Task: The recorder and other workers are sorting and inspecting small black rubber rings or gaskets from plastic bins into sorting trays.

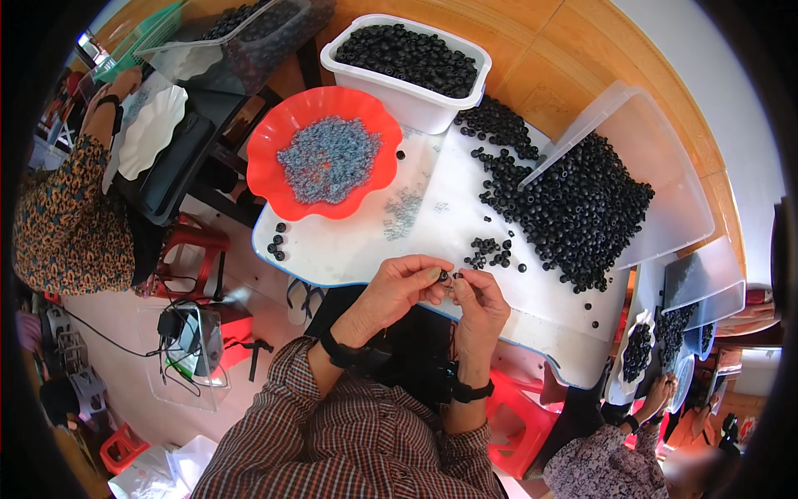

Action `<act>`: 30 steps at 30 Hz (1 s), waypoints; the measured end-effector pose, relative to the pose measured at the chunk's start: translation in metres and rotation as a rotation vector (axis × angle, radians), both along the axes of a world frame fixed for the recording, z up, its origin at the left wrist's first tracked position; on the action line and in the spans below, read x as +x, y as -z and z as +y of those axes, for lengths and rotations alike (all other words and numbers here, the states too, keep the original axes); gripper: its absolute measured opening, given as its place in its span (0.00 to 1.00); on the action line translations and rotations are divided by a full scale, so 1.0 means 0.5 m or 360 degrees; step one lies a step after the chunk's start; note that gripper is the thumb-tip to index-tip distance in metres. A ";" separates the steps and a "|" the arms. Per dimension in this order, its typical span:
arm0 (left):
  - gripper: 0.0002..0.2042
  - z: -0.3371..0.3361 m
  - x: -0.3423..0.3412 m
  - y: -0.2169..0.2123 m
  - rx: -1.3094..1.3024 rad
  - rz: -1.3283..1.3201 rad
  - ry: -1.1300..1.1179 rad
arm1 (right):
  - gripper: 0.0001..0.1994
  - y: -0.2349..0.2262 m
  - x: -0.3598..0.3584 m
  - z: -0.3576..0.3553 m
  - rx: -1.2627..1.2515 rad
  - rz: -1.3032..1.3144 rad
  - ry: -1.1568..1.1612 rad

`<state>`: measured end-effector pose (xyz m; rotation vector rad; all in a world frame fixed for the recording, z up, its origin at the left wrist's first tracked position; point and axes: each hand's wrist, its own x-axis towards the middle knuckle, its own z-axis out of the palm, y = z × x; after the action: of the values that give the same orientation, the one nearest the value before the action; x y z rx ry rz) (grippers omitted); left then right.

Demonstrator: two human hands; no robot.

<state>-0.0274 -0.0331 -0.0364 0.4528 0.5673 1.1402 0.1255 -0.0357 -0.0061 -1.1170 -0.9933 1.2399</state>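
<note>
Close together over the near edge of a white table (332, 254), my two hands work with fingertips almost touching. My left hand (394, 291) pinches a small black round piece (443, 275) between thumb and finger. My right hand (480, 306) is closed in a pinch just beside it; what sits in those fingertips is too small to make out. Beyond the hands lies a small cluster of black round pieces (486, 252). Farther right a large heap of them (582, 208) spills from a clear plastic box (673, 179) tipped on its side.
A red wavy-rimmed bowl (268, 137) of small grey-blue translucent pieces stands at the left. Behind it is a white tub (386, 98) full of black pieces. Clear bits (403, 214) lie scattered mid-table. Other people sit at left and lower right; a red stool (519, 420) is close on my right.
</note>
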 end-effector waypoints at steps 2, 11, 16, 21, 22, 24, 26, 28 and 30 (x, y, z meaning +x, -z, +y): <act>0.13 0.001 0.002 -0.003 -0.0014 -0.0019 -0.0014 | 0.05 0.004 0.001 0.000 0.0032 -0.0014 -0.0016; 0.13 -0.002 0.000 0.000 -0.0018 -0.0035 -0.0021 | 0.06 0.004 -0.008 -0.002 0.0078 -0.0135 -0.0040; 0.12 -0.001 0.003 -0.003 -0.0028 0.0007 -0.0032 | 0.06 0.005 -0.007 -0.002 0.0097 -0.0159 -0.0033; 0.11 0.000 0.005 -0.005 -0.0028 0.0066 -0.0037 | 0.06 0.007 -0.004 -0.003 0.0060 -0.0141 -0.0025; 0.11 0.000 0.005 -0.004 -0.0021 0.0074 -0.0036 | 0.06 0.007 -0.003 -0.002 0.0059 -0.0141 -0.0026; 0.12 0.000 0.005 -0.003 -0.0014 0.0083 -0.0035 | 0.06 0.008 -0.003 -0.002 0.0075 -0.0154 -0.0034; 0.12 0.000 0.006 -0.003 0.0003 0.0107 -0.0031 | 0.06 0.007 -0.004 -0.002 0.0070 -0.0140 -0.0026; 0.11 0.000 0.007 -0.004 0.0001 0.0130 -0.0031 | 0.05 0.005 -0.005 -0.003 0.0066 -0.0128 -0.0020; 0.11 0.000 0.008 -0.005 0.0000 0.0153 -0.0030 | 0.05 0.004 -0.005 -0.004 0.0057 -0.0112 -0.0019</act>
<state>-0.0236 -0.0331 -0.0338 0.5053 0.6562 1.1407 0.1229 -0.0376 -0.0078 -1.1347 -1.0726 1.1950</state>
